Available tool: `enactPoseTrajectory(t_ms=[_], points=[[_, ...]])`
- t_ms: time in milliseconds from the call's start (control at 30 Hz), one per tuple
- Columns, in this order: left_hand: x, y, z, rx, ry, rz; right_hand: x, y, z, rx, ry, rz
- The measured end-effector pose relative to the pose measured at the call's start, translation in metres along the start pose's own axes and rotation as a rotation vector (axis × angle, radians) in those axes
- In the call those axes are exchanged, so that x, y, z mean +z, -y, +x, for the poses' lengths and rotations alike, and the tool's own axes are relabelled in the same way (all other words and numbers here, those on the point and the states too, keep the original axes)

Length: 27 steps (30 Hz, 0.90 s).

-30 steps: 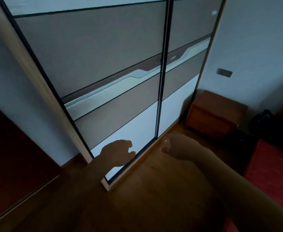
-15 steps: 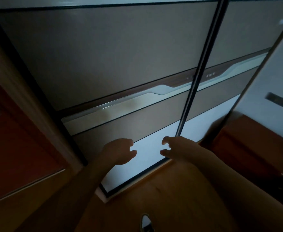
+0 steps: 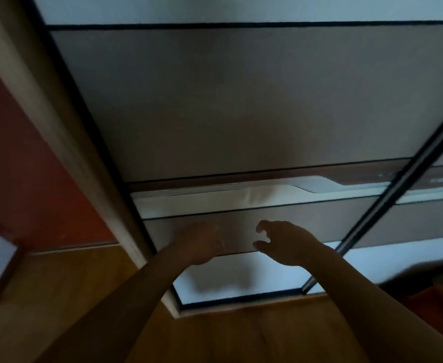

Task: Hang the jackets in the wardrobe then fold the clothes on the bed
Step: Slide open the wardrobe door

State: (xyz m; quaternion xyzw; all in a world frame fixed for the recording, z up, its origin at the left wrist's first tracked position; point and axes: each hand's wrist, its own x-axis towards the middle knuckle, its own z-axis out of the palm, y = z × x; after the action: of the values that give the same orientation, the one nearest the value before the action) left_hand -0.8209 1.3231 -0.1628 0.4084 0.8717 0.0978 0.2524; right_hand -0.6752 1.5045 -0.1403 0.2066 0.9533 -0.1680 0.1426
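Nearest the camera lies the wooden floor (image 3: 215,336), over which both forearms reach toward the wardrobe (image 3: 215,113).

The left hand (image 3: 202,242) is blurred. Its fingers appear stretched forward at the brown lower panel and hold nothing we can see, but we cannot tell whether they touch it. The right hand (image 3: 286,243), just beside it, holds nothing, with thumb and fingers loosely curled and spread apart.

Above the hands runs the pale handle strip (image 3: 215,203). Farther right is the dark door rail (image 3: 398,184), where the two sliding doors meet.

Hazards, in our judgement:
- The panel looks smooth, so a flat push low on it may slip rather than move the door.
- A push applied well below the strip may skew the door in its track.
- Fingers near the light frame post (image 3: 58,132) risk being pinched if the door runs that way.

The one container in view is the wardrobe, and its doors stand closed, so its contents are hidden (rail and hangers included). No jackets, clothes or bed appear in this view. We judge that hanging has not yet begun.
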Motion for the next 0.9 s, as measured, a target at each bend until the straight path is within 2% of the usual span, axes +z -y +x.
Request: enactPoseTrajectory(t_ms=[167,333,400,600,700,800,900], points=[[-0.005,0.029,-0.026,-0.192,-0.156,-0.057,-0.007,0.027,0.040,-0.214,0.077,-0.084],[-0.005,0.047,-0.043,-0.371,-0.346,-0.154,-0.012,0.051,0.063,-0.446,0.013,-0.193],[-0.006,0.053,-0.043,-0.400,-0.433,-0.232,-0.013,0.061,0.068,-0.547,-0.057,-0.248],[-0.007,0.073,-0.030,-0.428,-0.708,-0.578,-0.018,0.087,0.090,-0.979,-0.478,-0.623],[-0.010,0.083,-0.019,-0.427,-0.787,-0.709,-0.035,0.094,0.109,-0.988,-0.547,-0.848],[-0.013,0.094,-0.008,-0.481,-0.805,-0.731,-0.042,0.090,0.122,-0.868,-0.621,-1.066],[-0.012,0.103,0.002,-0.463,-0.809,-0.784,-0.040,0.084,0.131,-0.778,-0.696,-1.203]])
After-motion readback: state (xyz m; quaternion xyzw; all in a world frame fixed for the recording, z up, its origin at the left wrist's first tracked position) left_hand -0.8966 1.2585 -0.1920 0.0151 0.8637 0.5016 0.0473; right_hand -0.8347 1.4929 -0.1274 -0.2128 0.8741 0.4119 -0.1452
